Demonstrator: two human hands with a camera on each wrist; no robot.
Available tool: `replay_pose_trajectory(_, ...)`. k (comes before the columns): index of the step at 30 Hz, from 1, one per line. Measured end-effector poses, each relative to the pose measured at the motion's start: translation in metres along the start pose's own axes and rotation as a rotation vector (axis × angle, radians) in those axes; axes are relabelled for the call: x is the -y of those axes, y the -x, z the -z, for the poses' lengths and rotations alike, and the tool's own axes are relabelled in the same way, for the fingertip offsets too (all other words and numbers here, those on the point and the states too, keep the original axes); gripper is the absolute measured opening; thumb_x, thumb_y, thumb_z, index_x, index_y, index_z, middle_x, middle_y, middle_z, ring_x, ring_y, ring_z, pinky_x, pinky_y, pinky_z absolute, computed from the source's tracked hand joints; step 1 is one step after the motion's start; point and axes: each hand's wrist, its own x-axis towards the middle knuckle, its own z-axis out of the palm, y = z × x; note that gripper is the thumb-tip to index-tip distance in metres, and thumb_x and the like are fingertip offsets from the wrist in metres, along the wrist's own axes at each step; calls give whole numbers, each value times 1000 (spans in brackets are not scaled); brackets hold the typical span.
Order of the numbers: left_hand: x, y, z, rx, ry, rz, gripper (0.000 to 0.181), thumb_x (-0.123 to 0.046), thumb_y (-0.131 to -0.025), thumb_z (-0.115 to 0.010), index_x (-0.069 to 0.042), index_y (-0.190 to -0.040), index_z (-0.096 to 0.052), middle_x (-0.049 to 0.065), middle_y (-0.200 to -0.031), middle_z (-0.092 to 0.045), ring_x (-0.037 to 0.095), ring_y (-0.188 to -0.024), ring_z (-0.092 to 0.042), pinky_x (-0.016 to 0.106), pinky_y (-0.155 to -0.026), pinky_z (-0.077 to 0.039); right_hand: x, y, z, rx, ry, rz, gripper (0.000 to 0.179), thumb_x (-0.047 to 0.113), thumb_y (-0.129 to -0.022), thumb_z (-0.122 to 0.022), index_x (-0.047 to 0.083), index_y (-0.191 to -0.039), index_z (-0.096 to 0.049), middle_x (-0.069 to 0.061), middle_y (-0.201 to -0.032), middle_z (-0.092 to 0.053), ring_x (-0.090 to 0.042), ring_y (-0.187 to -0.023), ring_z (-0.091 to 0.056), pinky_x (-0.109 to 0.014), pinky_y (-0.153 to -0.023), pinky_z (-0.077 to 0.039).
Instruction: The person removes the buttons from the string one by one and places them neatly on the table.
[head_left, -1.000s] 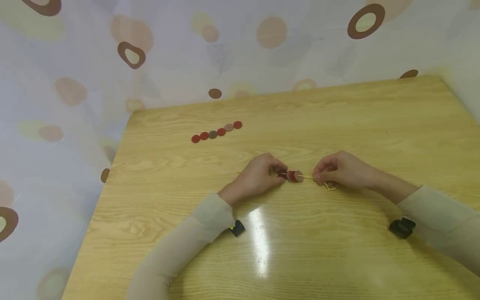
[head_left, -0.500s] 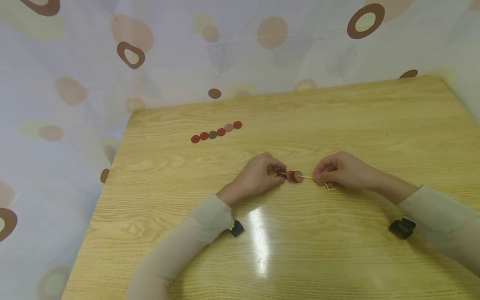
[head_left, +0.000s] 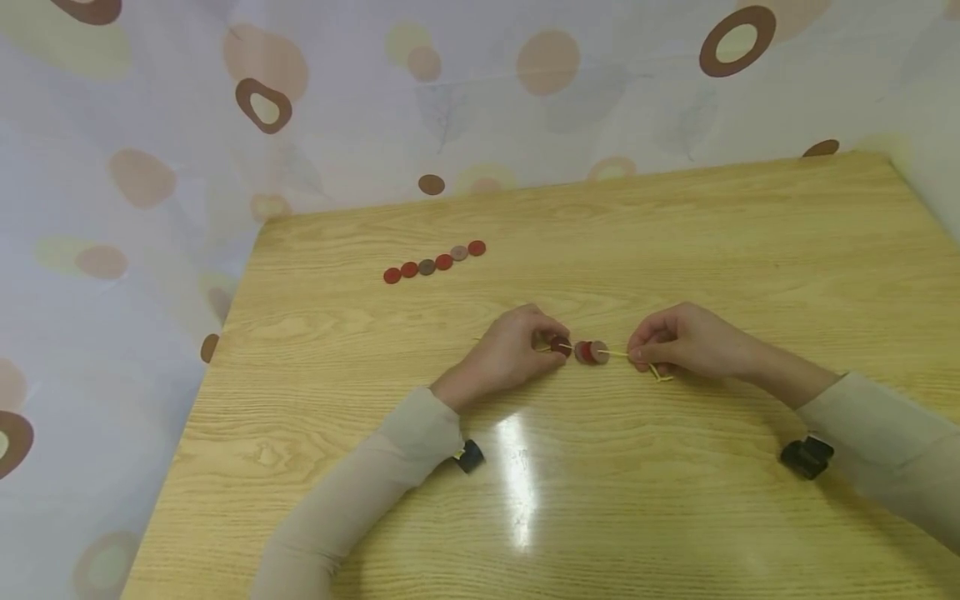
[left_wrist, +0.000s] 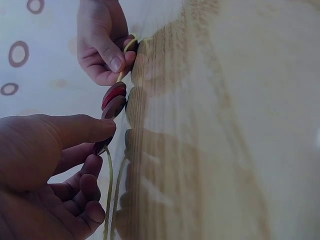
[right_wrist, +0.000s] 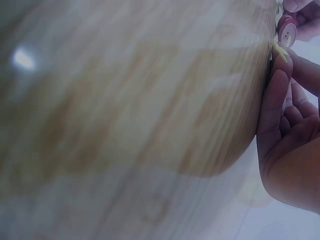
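Note:
My left hand (head_left: 517, 350) pinches a dark red button (head_left: 560, 347) between thumb and fingertips. A yellow string (head_left: 617, 354) runs through it and through a pinkish-brown, a red and another pinkish-brown button (head_left: 599, 352) to its right. Those three sit pressed together, with a small gap between them and the dark red one. In the left wrist view, the string (left_wrist: 111, 185) trails down past the left fingers. The other end is pinched by my right hand (head_left: 686, 340), with a short tail hanging below. Holes show in the nearest button (right_wrist: 287, 36) in the right wrist view.
A slanting row of several red, grey and pinkish buttons (head_left: 443, 262) lies farther back on the wooden table (head_left: 675, 500), left of centre. A patterned cloth (head_left: 480, 100) stands behind the table and along its left side.
My left hand has slid slightly left with the dark red button, widening its gap from the other three. More string shows behind the left hand. The right hand stays almost still.

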Motion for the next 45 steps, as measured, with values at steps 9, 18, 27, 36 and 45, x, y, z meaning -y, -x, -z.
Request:
replay_pose_trajectory(9, 1, 2, 1, -8, -8, 7, 25, -14, -90, -77, -10, -115, -75, -3, -102, -66, 10, -95, -57, 25, -84, -45, 0, 0, 0, 2, -4, -11, 12, 9, -97, -66, -1, -100, -69, -9, -83, -68, -13, -66, -57, -25, -57, -49)
replay_pose_trajectory(18, 3, 4, 3, -14, -10, 15, 25, -13, -90, -78, -11, -114, -76, -3, -101, -65, 10, -95, -57, 26, -85, -45, 1, 1, 0, 9, -9, -16, 13, 11, -97, -67, -1, -101, -70, -9, -83, -68, -13, -67, -57, -25, -57, -49)
replay_pose_trajectory(27, 6, 5, 2, -22, -16, 7, 22, -13, -90, -77, -11, -112, -76, -4, -99, -65, 10, -95, -57, 26, -85, -45, 1, 1, -1, 13, -27, -11, 13, 10, -97, -67, -2, -101, -69, -9, -83, -67, -13, -66, -56, -25, -57, -49)
replay_pose_trajectory(36, 7, 6, 3, -33, -12, 3, 20, -14, -91, -76, -12, -110, -77, -5, -98, -64, 10, -92, -56, 26, -81, -45, 3, 1, -1, 11, -20, -15, 13, 10, -97, -67, -2, -100, -69, -9, -82, -67, -13, -66, -56, -25, -57, -48)
replay_pose_trajectory(45, 11, 7, 5, -42, -16, 0, 19, -15, -91, -76, -14, -110, -77, -7, -97, -63, 8, -91, -56, 24, -81, -45, 3, 0, 0, 15, -31, -9, 13, 10, -97, -67, -2, -100, -69, -10, -82, -67, -13, -66, -56, -25, -57, -48)
